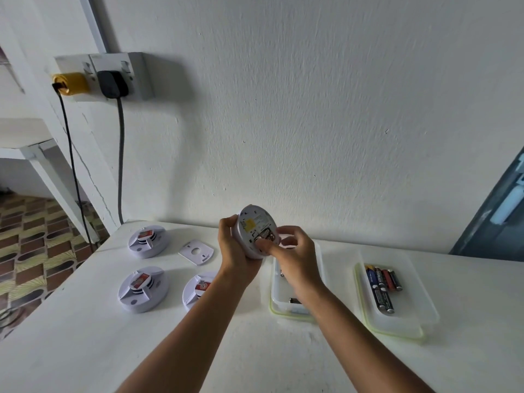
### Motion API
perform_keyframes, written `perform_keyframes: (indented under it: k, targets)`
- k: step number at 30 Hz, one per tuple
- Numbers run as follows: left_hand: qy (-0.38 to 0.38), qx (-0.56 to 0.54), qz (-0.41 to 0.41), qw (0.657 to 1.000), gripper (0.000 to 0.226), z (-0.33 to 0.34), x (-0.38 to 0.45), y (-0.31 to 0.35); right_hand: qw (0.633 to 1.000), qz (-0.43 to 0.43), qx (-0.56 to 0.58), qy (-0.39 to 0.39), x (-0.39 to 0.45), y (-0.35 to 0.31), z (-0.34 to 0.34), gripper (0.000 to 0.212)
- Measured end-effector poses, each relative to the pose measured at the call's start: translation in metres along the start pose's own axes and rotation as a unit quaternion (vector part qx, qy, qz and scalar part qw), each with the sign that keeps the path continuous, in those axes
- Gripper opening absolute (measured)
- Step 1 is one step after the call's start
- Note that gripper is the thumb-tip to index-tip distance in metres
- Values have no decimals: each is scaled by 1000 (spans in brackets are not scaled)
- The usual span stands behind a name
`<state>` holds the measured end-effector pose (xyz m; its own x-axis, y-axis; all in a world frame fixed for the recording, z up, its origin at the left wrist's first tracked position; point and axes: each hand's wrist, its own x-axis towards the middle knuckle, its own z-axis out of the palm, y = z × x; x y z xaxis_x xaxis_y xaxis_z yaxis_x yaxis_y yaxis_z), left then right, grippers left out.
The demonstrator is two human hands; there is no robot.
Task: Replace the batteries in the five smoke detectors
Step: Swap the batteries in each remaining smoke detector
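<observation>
Overhead and behind, a rough white wall [326, 109] fills most of the view, carrying a double socket [105, 76] with a yellow plug [71, 84] and a black plug [112, 84], their cables hanging down past the table's far left corner. Below it the white table [85, 344] runs against the wall; its left edge drops to a patterned tile floor [31, 245], and the near middle of the top lies bare between the forearms. Two clear trays sit to the right: the nearer tray [276, 293] partly under the right forearm, the far tray [408, 313] holding a cluster of batteries [382, 285]. Three smoke detectors rest on the left, the back one [147, 241], the front one [143, 289] and a third [195, 289] half hidden by the left arm, with a loose mounting plate [196, 251] between them. The left hand [235, 248] grips the held detector [256, 231] above the table, underside toward the camera, while the right hand [292, 251] presses thumb and fingertips into its battery bay.
</observation>
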<state>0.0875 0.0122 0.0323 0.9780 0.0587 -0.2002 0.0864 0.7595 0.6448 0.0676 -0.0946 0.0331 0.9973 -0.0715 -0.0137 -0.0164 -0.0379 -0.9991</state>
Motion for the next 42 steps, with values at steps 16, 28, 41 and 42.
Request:
perform_keyframes:
  k: [16, 28, 41, 42]
  targets:
    - [-119, -20, -56, 991, 55, 6, -7, 12, 986, 35, 145, -69, 6, -6, 0, 70]
    - [-134, 22, -112, 984, 57, 6, -12, 13, 970, -32, 154, -185, 19, -18, -30, 52]
    - [-118, 25, -110, 987, 52, -6, -12, 16, 976, -38, 132, -171, 16, -8, -17, 47]
    - [-113, 25, -107, 988, 52, -11, -12, 19, 976, -36, 123, -175, 16, -7, -12, 45]
